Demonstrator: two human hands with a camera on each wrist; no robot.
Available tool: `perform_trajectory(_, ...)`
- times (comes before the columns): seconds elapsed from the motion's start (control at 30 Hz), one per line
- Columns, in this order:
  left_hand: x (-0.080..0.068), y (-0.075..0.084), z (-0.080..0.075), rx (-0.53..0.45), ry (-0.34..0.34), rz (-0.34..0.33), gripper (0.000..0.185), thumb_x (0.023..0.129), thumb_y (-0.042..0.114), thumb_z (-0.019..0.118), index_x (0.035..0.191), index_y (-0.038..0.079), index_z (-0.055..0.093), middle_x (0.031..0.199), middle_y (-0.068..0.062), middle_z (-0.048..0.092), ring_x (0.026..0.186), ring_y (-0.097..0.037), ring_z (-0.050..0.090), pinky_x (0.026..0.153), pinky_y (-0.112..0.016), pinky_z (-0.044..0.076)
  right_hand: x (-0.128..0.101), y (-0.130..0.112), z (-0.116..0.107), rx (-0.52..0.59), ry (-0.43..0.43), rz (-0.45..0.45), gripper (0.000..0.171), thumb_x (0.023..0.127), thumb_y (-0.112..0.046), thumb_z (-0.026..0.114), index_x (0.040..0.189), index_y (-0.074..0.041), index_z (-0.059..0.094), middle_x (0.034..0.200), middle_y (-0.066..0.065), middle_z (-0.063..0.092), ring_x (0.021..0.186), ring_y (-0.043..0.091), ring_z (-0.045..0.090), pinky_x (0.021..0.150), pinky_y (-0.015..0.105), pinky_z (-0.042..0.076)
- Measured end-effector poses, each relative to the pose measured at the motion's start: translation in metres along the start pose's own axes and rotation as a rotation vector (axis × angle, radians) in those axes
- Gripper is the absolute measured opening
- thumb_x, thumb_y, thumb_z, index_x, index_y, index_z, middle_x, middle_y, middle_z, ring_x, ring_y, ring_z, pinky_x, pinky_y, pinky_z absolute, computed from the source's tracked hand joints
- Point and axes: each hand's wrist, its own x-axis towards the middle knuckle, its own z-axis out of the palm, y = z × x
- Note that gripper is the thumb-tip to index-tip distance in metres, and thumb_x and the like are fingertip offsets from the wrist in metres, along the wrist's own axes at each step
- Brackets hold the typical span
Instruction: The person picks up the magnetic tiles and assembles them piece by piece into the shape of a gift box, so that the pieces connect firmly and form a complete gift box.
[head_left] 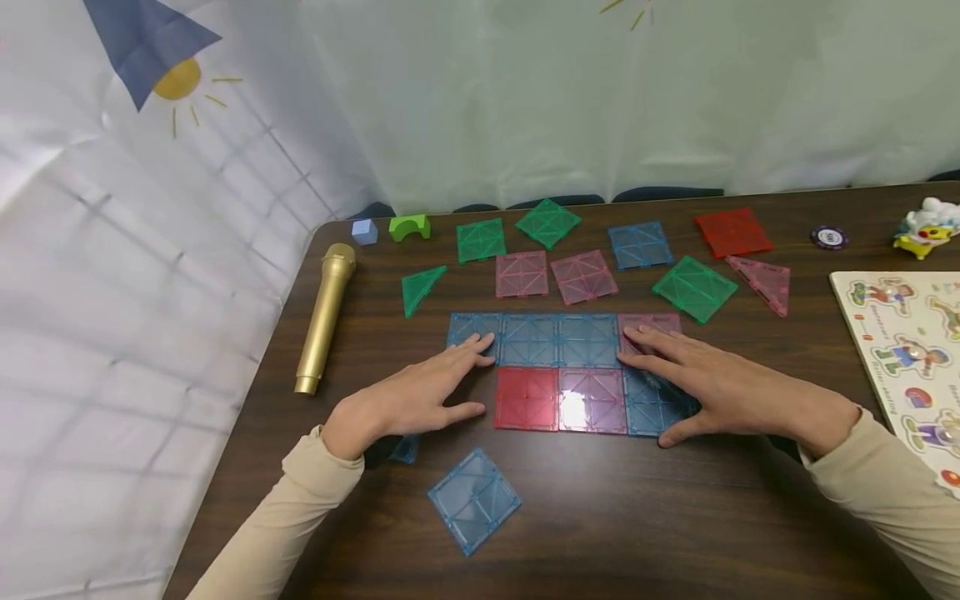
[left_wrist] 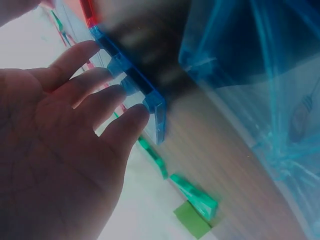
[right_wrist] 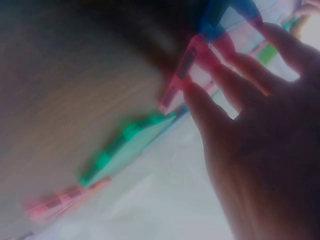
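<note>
Touching ends of tile block (head_left: pixel 564 375) with left hand (head_left: pixel 412 396), right hand (head_left: pixel 712 382), fingers apart; can't clearly read labelled picture board (head_left: pixel 917 322) right of block.

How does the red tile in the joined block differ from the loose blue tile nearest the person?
The red tile sits edge to edge within the block; the blue tile lies apart from it. The red tile lines up with the block's rows, while the blue tile is turned cornerwise to them. Both are square and lie flat on the table.
</note>
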Motion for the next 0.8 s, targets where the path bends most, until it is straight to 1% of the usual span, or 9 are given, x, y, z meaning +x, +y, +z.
perform_trajectory(0.1, -0.002, -0.001, 0.001, 0.006, 0.007, 0.002, 0.073, 0.104, 0.043, 0.064, 0.163, 0.01, 0.035, 0.175, -0.003, 0.014, 0.161, -0.026, 0.012, 0.125, -0.053, 0.024, 0.0, 0.0, 0.0, 0.004, -0.003, 0.005, 0.105, 0.079, -0.066, 0.08, 0.16, -0.01, 0.043, 0.168, 0.021, 0.028, 0.149, 0.05, 0.033, 0.11, 0.071, 0.036)
perform_trajectory(0.17, -0.007, -0.001, 0.001, 0.003, 0.013, -0.008, 0.076, 0.103, 0.048, 0.064, 0.163, 0.012, 0.035, 0.175, -0.002, 0.014, 0.161, -0.024, 0.011, 0.125, -0.052, 0.025, 0.0, 0.0, 0.0, 0.008, -0.006, 0.008, 0.105, 0.079, -0.066, 0.079, 0.16, -0.01, 0.043, 0.168, 0.021, 0.027, 0.148, 0.05, 0.033, 0.11, 0.072, 0.036)
perform_trajectory(0.23, -0.016, -0.003, 0.002, -0.002, 0.027, -0.022, 0.08, 0.101, 0.053, 0.064, 0.164, 0.014, 0.034, 0.175, -0.001, 0.014, 0.161, -0.023, 0.012, 0.124, -0.053, 0.027, 0.0, 0.0, 0.0, 0.012, -0.007, 0.008, 0.105, 0.079, -0.066, 0.079, 0.16, -0.01, 0.043, 0.168, 0.021, 0.027, 0.148, 0.051, 0.033, 0.11, 0.072, 0.036)
perform_trajectory(0.33, -0.039, -0.008, 0.002, -0.021, 0.044, -0.052, 0.088, 0.096, 0.055, 0.071, 0.165, 0.015, 0.034, 0.175, -0.003, 0.015, 0.159, -0.027, 0.018, 0.12, -0.056, 0.033, 0.001, 0.0, 0.0, 0.011, -0.012, 0.006, 0.105, 0.079, -0.067, 0.078, 0.16, -0.01, 0.043, 0.168, 0.021, 0.027, 0.148, 0.051, 0.032, 0.11, 0.072, 0.036)
perform_trajectory(0.43, -0.065, -0.018, 0.003, -0.038, 0.036, -0.053, 0.096, 0.087, 0.042, 0.085, 0.163, 0.009, 0.036, 0.174, -0.011, 0.019, 0.157, -0.037, 0.025, 0.113, -0.059, 0.041, 0.001, 0.0, -0.001, -0.001, -0.014, 0.005, 0.105, 0.079, -0.067, 0.078, 0.16, -0.01, 0.043, 0.168, 0.021, 0.026, 0.148, 0.051, 0.032, 0.11, 0.072, 0.036)
perform_trajectory(0.53, -0.082, -0.028, 0.005, -0.037, 0.029, -0.025, 0.099, 0.078, 0.026, 0.093, 0.159, 0.002, 0.041, 0.171, -0.018, 0.025, 0.152, -0.043, 0.032, 0.108, -0.057, 0.046, 0.0, 0.0, -0.002, -0.016, -0.012, 0.005, 0.105, 0.078, -0.067, 0.079, 0.159, -0.01, 0.043, 0.168, 0.021, 0.027, 0.148, 0.05, 0.033, 0.11, 0.072, 0.037)
perform_trajectory(0.63, -0.087, -0.037, 0.008, 0.001, 0.064, 0.008, 0.092, 0.076, 0.018, 0.094, 0.154, -0.001, 0.048, 0.167, -0.019, 0.033, 0.148, -0.043, 0.039, 0.105, -0.053, 0.049, -0.001, 0.0, -0.002, -0.023, -0.007, 0.005, 0.105, 0.078, -0.066, 0.079, 0.159, -0.01, 0.044, 0.167, 0.021, 0.028, 0.147, 0.051, 0.034, 0.108, 0.072, 0.038)
perform_trajectory(0.73, -0.085, -0.039, 0.01, 0.06, 0.12, 0.038, 0.084, 0.076, 0.02, 0.094, 0.149, 0.001, 0.056, 0.163, -0.019, 0.04, 0.144, -0.042, 0.045, 0.103, -0.051, 0.052, 0.0, 0.0, -0.001, -0.015, -0.007, 0.001, 0.104, 0.078, -0.066, 0.079, 0.159, -0.01, 0.044, 0.167, 0.021, 0.028, 0.147, 0.051, 0.035, 0.108, 0.071, 0.04)
perform_trajectory(0.8, -0.08, -0.038, 0.012, 0.094, 0.143, 0.05, 0.082, 0.076, 0.023, 0.095, 0.147, 0.004, 0.059, 0.16, -0.02, 0.041, 0.142, -0.041, 0.044, 0.101, -0.05, 0.053, 0.0, 0.0, -0.001, -0.009, -0.01, 0.001, 0.104, 0.079, -0.067, 0.078, 0.159, -0.011, 0.043, 0.168, 0.021, 0.027, 0.147, 0.051, 0.035, 0.107, 0.071, 0.04)
